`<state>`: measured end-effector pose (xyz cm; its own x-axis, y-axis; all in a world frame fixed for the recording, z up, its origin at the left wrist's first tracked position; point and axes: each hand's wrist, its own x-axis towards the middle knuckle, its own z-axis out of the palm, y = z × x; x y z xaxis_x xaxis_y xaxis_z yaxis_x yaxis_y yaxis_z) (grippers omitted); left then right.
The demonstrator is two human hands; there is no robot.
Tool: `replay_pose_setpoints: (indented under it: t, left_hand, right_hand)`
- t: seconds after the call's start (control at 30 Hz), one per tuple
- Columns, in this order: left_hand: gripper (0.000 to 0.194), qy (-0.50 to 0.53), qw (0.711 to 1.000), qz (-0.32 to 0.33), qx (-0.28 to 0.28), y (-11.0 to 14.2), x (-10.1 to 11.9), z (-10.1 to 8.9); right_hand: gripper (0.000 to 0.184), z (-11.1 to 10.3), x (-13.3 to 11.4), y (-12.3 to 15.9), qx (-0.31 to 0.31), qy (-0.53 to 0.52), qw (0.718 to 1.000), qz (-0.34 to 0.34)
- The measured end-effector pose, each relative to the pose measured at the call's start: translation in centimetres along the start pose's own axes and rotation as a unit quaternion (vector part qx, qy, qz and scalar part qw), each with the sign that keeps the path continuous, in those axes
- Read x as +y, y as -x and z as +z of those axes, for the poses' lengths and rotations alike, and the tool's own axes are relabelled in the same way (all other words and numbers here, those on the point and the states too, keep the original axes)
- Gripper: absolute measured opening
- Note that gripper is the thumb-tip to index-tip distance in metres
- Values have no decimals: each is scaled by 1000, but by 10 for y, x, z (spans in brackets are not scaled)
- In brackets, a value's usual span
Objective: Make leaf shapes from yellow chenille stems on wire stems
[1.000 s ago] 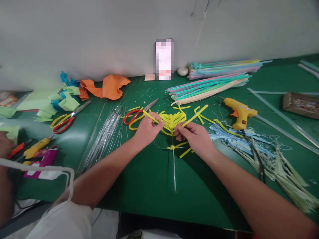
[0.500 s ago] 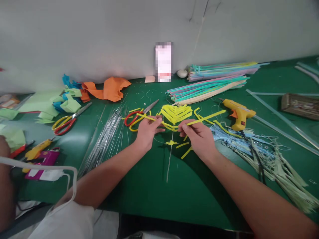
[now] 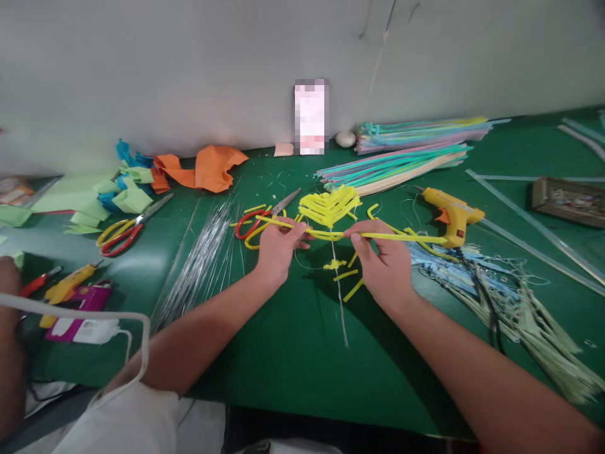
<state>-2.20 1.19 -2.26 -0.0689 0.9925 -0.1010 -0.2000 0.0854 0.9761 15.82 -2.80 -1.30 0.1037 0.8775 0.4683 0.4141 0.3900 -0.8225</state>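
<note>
A yellow pipe cleaner [image 3: 401,237] runs crosswise between my hands, around or against a thin wire stem [image 3: 341,309]. My left hand [image 3: 278,243] pinches its left part, closed at thumb and fingertips. On the other side of the stem, my right hand [image 3: 382,258] is closed on the same strip, whose long end sticks out to the right. Above them, a leaf-shaped piece of yellow pipe cleaners [image 3: 329,207] tops the stem. Lower on the stem, or behind it, is a small yellow knot [image 3: 334,265]; I cannot tell if it is attached.
Red-handled scissors [image 3: 255,224] and silver wires [image 3: 201,271] lie left of my hands. To the right are a yellow glue gun [image 3: 454,214] and tangled pale tassels [image 3: 510,309]. Pipe cleaner bundles [image 3: 397,167] and a phone [image 3: 312,120] are at the back. Another person's arm [image 3: 12,353] shows far left.
The strip's right end has swung down to nearly level. The leaf-shaped piece has shifted slightly up and left, while the stem's lower end has swung right.
</note>
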Motion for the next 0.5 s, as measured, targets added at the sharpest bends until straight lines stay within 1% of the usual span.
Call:
replay_pose_setpoints:
  t: [0.07,0.13,0.2,0.27,0.3,0.4,0.43,0.5]
  left_hand:
    - [28,-11,1000,22,-1,0,0,0]
    - [27,-31,998,55,-2,2,1,0]
    - [25,-49,994,93,-3,4,3,1]
    - [24,-56,991,123,-6,7,4,2]
    - [24,-55,989,133,-8,8,4,3]
    - [23,-50,988,148,-7,10,4,4]
    - [23,-49,987,150,-5,10,4,4]
    - [22,-46,987,156,0,11,5,5]
  right_hand:
    - [17,-1,-1,-2,11,14,1000,-10]
    - [16,-1,0,-2,23,4,1000,7]
    - [13,1,3,-2,36,-44,998,37]
    - [11,5,8,-1,44,-117,989,83]
    - [17,6,10,-1,48,-152,981,113]
    - [49,10,13,-3,54,-230,949,207]
    - [56,10,13,-4,46,-248,939,233]
    - [62,8,11,-6,-7,-268,920,285]
